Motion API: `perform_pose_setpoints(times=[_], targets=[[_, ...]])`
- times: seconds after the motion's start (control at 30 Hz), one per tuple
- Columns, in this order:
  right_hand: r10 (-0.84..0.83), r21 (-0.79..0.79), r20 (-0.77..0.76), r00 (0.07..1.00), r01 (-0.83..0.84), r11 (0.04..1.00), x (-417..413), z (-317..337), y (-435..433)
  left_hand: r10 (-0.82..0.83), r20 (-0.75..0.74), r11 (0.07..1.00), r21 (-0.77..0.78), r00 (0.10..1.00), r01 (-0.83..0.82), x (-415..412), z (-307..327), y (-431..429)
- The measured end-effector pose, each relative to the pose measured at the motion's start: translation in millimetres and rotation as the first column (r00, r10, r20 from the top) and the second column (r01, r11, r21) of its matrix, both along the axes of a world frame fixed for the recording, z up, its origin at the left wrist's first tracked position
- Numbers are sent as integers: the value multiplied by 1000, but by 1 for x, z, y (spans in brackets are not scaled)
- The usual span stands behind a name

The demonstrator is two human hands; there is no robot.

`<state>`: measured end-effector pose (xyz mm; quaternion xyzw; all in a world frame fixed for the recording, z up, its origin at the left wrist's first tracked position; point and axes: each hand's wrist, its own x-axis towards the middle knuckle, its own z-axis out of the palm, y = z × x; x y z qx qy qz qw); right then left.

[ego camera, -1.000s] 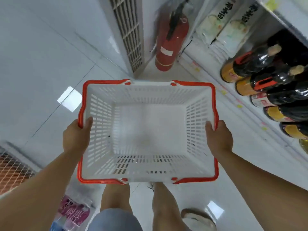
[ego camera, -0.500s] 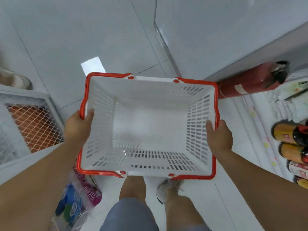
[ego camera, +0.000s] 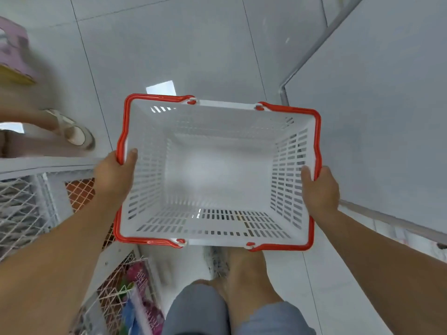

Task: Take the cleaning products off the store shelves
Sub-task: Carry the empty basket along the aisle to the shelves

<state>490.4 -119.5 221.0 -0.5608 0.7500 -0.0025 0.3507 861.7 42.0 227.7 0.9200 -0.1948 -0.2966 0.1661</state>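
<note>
A white plastic shopping basket with red folded-down handles hangs in front of me over the tiled floor, and nothing lies inside it. My left hand grips its left rim, thumb over the red handle. My right hand grips the right rim the same way. No cleaning products are in view.
A white wire-mesh rack stands at the lower left, with colourful packets behind its mesh. Another person's foot in a pale shoe is at the left. A grey panel with a metal edge fills the right.
My view has swung left: the fire extinguisher and the shelf of dark bottles have gone out of sight. The wire rack and another person's foot have come in. Both hands keep their hold.
</note>
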Motion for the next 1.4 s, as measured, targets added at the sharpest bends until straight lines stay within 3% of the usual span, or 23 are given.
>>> perform_pose_setpoints(times=[0.37,0.6,0.77,1.13,1.4], targets=[[81,24,-11,997,-80,996,152,13,-203,82,38,995,55,996,-84,137,16,-173],[11,-23,-9,1000,-11,1000,240,23,-341,48,44,998,27,998,-49,238,8,-330],[-76,-59,-26,997,74,996,277,27,-437,-40,55,999,7,998,40,287,20,-463],[-332,27,52,942,331,943,331,18,-676,-275,50,961,-20,960,276,371,6,-782],[-469,-17,30,883,469,883,399,25,-813,-467,73,882,-38,881,470,439,-1,-1005]])
